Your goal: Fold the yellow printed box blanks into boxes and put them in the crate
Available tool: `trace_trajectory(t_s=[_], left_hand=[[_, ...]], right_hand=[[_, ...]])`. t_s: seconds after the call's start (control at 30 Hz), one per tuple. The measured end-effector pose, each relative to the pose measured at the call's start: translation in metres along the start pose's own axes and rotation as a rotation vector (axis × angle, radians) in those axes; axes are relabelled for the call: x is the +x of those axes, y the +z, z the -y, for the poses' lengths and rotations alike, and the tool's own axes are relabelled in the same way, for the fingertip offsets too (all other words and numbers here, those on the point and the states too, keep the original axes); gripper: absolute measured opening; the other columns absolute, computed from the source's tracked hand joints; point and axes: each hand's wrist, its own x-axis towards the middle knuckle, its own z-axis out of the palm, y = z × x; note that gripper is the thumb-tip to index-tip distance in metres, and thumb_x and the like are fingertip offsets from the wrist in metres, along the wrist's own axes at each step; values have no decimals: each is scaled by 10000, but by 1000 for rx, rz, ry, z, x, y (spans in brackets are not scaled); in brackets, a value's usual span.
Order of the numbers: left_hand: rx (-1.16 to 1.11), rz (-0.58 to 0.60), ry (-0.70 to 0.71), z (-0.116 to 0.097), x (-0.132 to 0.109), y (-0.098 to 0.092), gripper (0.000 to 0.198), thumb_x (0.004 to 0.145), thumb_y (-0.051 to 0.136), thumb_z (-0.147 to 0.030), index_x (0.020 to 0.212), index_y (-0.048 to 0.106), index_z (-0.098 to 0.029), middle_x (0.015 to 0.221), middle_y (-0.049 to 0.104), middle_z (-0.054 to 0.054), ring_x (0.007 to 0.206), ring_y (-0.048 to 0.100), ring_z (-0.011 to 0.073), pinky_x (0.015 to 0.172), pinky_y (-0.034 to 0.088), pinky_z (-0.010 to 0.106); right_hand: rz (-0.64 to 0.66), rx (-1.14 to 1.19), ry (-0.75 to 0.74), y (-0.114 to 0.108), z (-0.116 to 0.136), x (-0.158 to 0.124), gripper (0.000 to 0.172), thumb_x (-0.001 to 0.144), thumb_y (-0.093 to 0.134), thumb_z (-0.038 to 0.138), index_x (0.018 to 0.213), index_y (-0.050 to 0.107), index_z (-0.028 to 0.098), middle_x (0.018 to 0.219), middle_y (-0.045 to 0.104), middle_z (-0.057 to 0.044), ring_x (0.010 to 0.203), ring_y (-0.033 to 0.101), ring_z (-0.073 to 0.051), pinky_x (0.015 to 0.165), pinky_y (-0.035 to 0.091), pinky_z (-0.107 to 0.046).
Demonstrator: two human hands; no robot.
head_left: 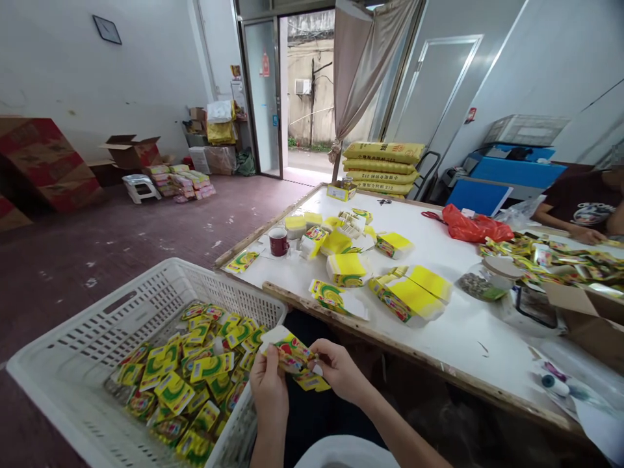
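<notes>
The left hand [270, 389] and the right hand [340, 370] meet low in front of the person, both pinched shut on one small yellow carton [291, 356], left fingers at its near end, right fingers on the flap beside it. The carton hangs just past the right rim of the white crate [88, 338], above the person's lap and below the table edge [341, 318]. The crate sits to the left, its floor strewn with more cartons [195, 370], its near corner touching the left forearm. Between crate and table runs only a narrow gap, filled by the dark lap. On the table, flat carton stacks [409, 292] lie close to the near edge, one overhanging it slightly; a red mug [278, 241] stands near the left corner. Farther right a red bag [475, 227] lies, and another person's arm [568, 224] rests on the far side. Left of the table the floor lies open up to the doorway [307, 97].
</notes>
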Motion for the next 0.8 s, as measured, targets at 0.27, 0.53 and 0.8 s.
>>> trace_trajectory(t_s=[0.27,0.53,0.8], left_hand=[[496,222,245,-34,9,-25,567,739,805,-493,1213,649,-223,1265,688,124,1201,638,274,1047,489,400],[979,763,26,-32,-19,5,634,617,875,-287,1206,649,-231,1049,751,75,970,698,305,871,530,402],[1009,701,238,-13,-34,16,618,637,828,-234,1204,586,-281,1081,751,64,962,712,309,809,532,383]], right_hand=[[-39,-593,-257,-47,4,-2,438,824,464,-6,1039,741,256,912,654,-60,850,591,-203,768,479,-332],[-105,-696,-493,-40,21,-21,366,930,570,165,1206,673,380,1009,688,-49,1053,587,-271,1120,366,-538],[-206,196,100,-29,5,-17,660,822,692,533,1400,519,264,1382,605,-133,1342,522,-357,1151,382,-563]])
